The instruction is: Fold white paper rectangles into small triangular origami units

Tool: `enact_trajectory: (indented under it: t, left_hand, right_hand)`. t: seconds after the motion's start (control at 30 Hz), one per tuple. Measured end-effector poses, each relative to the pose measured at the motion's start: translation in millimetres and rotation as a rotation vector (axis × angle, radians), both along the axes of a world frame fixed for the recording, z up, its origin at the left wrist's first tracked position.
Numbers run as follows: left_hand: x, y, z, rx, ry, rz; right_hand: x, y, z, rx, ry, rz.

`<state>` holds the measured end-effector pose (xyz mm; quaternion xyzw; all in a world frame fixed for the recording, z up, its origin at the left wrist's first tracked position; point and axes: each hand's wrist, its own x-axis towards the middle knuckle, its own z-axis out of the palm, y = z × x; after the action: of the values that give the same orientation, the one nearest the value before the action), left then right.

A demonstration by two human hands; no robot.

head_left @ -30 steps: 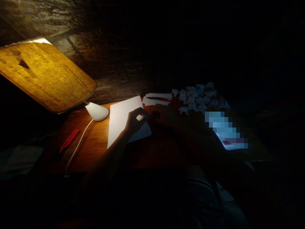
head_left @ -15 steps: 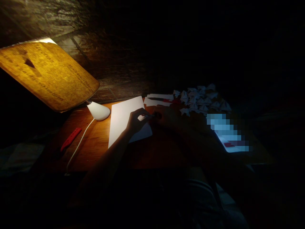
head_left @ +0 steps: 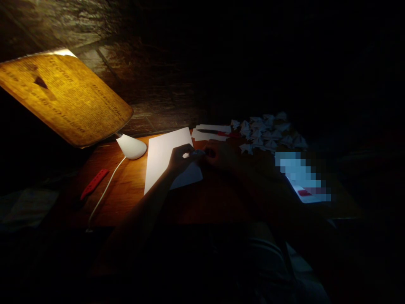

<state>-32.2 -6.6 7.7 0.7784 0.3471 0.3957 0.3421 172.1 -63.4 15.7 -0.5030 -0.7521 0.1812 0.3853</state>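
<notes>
The scene is very dark, lit only at the left. My left hand (head_left: pixel 179 159) is pinched on a small white piece of paper (head_left: pixel 187 155) above a white sheet (head_left: pixel 164 156) that lies on the wooden table (head_left: pixel 126 190). My right hand (head_left: pixel 220 154) sits just to the right in shadow, its fingers closed toward the same small paper. A pile of several small folded white paper pieces (head_left: pixel 268 133) lies beyond my right hand.
A white lamp base (head_left: pixel 131 147) with a cord (head_left: pixel 104 192) stands left of the sheet, under a lit yellow printed shade (head_left: pixel 66 99). A red strip-shaped object (head_left: pixel 93 184) lies at the left. White paper strips (head_left: pixel 210 131) lie behind the hands. A glowing screen (head_left: pixel 302 177) is at the right.
Both hands stay at the small paper, with the fingers drawn slightly closer together. The view has shifted a little.
</notes>
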Motion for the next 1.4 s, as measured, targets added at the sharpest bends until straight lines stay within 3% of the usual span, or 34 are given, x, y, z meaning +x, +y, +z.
enact_trajectory:
  t: [0.9, 1.17, 1.4]
  left_hand:
    - [0.5, -1.6, 2.1, -0.003, 0.007, 0.002]
    - [1.5, -2.1, 3.7, -0.066, -0.047, -0.035]
    - [1.8, -2.3, 4.4, -0.100, -0.076, -0.029]
  right_hand:
    - [-0.6, 1.2, -0.4, 0.002, -0.037, 0.005]
    - [0.4, 0.3, 3.5, -0.087, -0.009, -0.109]
    - [-1.0, 0.3, 3.8, -0.115, 0.014, -0.085]
